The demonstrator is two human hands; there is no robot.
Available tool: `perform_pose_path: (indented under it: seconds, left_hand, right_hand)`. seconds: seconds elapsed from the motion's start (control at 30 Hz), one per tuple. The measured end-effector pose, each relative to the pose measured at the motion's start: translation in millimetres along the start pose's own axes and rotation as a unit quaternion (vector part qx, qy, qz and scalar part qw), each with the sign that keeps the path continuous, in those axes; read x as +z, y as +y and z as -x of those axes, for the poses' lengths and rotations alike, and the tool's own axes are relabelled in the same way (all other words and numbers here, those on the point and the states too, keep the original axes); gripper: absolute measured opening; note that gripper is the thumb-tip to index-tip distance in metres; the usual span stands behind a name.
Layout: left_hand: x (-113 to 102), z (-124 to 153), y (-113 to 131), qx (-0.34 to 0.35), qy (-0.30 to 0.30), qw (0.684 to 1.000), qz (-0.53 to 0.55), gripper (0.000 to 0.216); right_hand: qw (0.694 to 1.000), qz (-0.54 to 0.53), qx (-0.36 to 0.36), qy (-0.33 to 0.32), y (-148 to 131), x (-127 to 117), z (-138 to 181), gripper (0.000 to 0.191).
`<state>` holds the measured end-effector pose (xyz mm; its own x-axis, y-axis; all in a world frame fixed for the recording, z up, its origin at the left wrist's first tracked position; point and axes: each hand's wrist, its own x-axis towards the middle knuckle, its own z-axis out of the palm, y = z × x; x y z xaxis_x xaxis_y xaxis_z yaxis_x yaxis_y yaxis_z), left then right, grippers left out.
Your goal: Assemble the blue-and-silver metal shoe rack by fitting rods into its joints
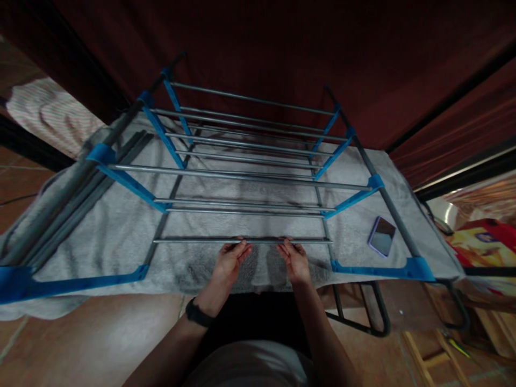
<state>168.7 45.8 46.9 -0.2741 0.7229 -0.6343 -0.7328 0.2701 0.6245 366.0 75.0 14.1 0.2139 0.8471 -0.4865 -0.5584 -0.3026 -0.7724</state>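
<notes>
A metal rack (245, 174) with grey rods and blue plastic side pieces lies on a grey towel (108, 236) spread over a low frame. My left hand (229, 262), with a black band on its wrist, grips the nearest rod (193, 240) from below. My right hand (295, 260) grips the same rod a short way to the right. Both hands have fingers curled round the rod. The rod lies level between the two side posts.
A phone (381, 236) in a lilac case lies on the towel at the right. Loose grey poles (80, 177) lie along the left side. Dark red curtains hang behind. A red and yellow box (484, 244) and a wooden frame (427, 360) stand at the right on the tiled floor.
</notes>
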Motion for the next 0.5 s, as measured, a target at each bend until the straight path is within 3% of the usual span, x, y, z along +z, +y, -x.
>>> perform_pose_path:
  seconds: [0.5]
  left_hand:
    - [2.6,-1.8,-14.9,0.016,-0.012,1.0,0.009,0.043]
  right_hand:
    - [0.999,0.028,-0.023,-0.013,3.5,-5.2,-3.0,0.053]
